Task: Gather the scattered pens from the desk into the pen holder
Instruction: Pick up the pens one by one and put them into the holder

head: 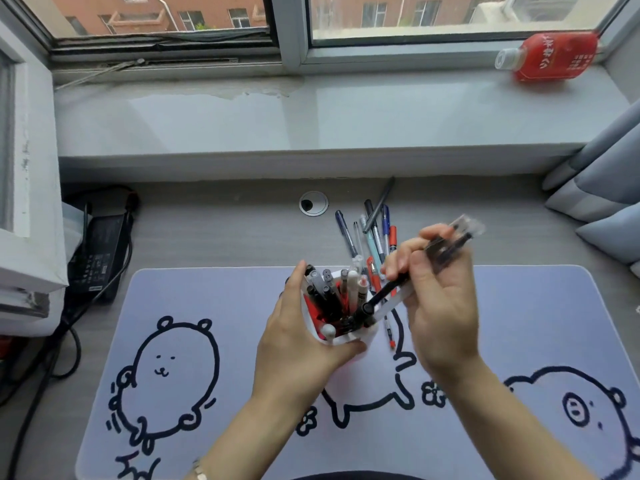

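Here, white holder (pixel 348 338), slim black pens (pixel 389 292), perhaps plastic

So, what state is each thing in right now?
pen holder, many pens inside
left hand, grips the pen holder
right hand, grips the black pen
black pen, tilted, lower end in the holder
loose pens, lying on the desk
red bottle, lying on its side, capped

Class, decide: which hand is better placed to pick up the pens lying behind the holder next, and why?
Right hand: it lies nearest the loose pens, once its held pens go in. The left hand grips the pen holder.
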